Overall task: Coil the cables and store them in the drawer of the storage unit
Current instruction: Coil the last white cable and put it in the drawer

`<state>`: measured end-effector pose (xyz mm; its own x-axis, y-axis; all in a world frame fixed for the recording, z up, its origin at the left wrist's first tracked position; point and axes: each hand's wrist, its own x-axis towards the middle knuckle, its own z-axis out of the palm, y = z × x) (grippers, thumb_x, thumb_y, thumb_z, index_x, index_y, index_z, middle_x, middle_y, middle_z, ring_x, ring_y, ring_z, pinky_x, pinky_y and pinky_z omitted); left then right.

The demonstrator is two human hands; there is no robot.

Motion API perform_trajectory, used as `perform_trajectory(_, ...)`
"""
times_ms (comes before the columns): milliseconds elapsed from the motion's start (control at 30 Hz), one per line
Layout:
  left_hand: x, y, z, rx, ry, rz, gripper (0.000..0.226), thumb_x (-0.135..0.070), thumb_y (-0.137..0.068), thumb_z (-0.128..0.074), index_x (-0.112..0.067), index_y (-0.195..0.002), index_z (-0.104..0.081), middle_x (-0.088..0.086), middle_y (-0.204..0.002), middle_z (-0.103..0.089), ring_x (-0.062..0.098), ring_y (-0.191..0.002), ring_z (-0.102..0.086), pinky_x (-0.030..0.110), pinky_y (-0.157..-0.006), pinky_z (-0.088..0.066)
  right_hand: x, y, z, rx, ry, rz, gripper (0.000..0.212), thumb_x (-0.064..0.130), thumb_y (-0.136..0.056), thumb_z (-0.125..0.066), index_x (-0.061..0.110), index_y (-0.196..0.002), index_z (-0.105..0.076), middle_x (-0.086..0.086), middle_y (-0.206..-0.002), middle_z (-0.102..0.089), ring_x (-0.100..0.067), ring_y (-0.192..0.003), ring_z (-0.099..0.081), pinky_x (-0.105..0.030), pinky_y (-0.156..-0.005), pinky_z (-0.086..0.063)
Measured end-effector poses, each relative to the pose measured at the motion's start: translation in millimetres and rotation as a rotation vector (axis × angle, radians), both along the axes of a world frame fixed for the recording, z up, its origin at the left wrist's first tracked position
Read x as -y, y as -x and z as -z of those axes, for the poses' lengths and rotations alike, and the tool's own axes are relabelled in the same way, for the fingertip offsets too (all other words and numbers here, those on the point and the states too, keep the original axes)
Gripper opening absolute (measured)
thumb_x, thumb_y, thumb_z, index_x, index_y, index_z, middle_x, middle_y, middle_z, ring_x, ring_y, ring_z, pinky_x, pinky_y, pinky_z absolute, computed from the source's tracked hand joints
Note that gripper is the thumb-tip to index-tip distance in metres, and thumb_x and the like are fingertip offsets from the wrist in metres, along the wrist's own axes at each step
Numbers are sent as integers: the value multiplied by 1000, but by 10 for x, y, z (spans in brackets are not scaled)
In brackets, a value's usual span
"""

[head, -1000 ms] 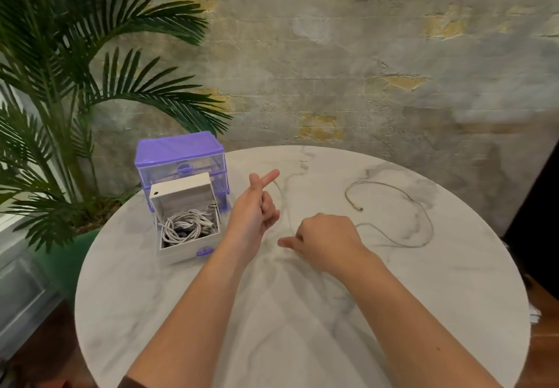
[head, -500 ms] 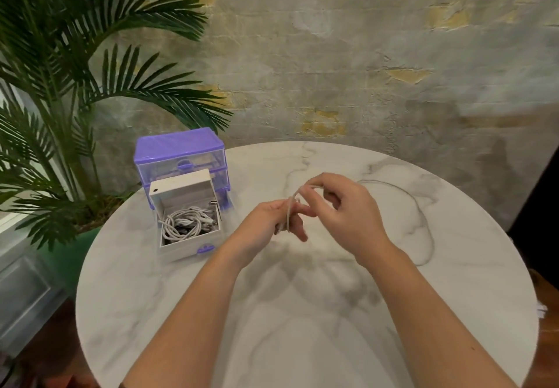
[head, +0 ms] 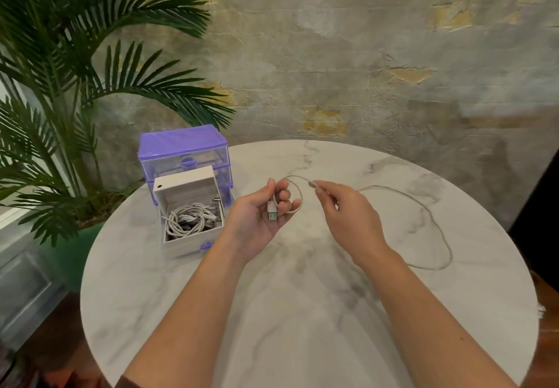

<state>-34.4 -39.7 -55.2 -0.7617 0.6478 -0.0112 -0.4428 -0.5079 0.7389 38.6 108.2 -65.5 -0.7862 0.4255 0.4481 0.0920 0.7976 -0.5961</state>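
Left hand [head: 260,218] palm-up over the table [head: 302,327], fingers curled round the cable [head: 435,227] near its USB plug [head: 272,214]; the plug lies against the palm, metal end pointing toward the wrist. From there the cable makes one small loop [head: 298,194] around the left fingertips, arcing up and over to the right hand [head: 344,215]. Right hand pinches the cable just right of that loop, thumb and forefinger closed on it, other fingers loosely curled. Past the pinch the rest of the cable runs slack across the marble top, out to the right and round in a wide bend near the right edge, then back toward the right forearm; its far end is hidden behind that arm. Only one turn wound so far, most of the length still flat on the table. Storage unit [head: 184,157], purple with clear fronts, sits at the left rear of the table. Its drawer [head: 193,236] is pulled out in front of it and already holds a bundle of white cables [head: 187,221]; whether it's still on its rails or fully out, can't tell. Palm plant [head: 60,85] stands behind the unit, off the table's left side.
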Motion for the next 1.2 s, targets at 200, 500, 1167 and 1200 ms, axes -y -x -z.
perform_trajectory(200,20,54,29,126,-83,-4,30,-21,-104,-37,-4,-103,-63,-5,-52,-36,7,-41,-35,29,-93,-48,70,-13,55,248,-103,-51,33,54,-97,-43,37,-87,-69,7,-54,-49,-10,-59,-48,-28,-53,-33)
perform_trajectory(500,-8,45,49,-287,133,-192,35,-24,-105,-33,-3,-122,-56,5,-91,-75,23,-94,-72,28,-92,-50,296,-153,-121,406,-197,-257,37,40,-88,-53,23,-55,-56,1,-49,-44,-16,-51,-42,-29,-51,-32)
perform_trajectory(1167,-44,-68,118,-599,514,121,39,-24,-105,-34,-7,-94,-68,6,-58,-59,20,-61,-59,45,-103,-42,-66,-239,-212,-83,161,-201,16,35,-87,-63,29,-73,-69,14,-49,-47,-9,-51,-39,-29,-56,-32)
perform_trajectory(1200,-38,-74,109,-540,457,139,40,-23,-104,-35,-4,-93,-68,4,-54,-52,18,-54,-54,45,-104,-45,-72,-229,-207,-125,122,-163,15,41,-87,-65,33,-76,-70,16,-51,-47,-9,-53,-40,-28,-55,-32)
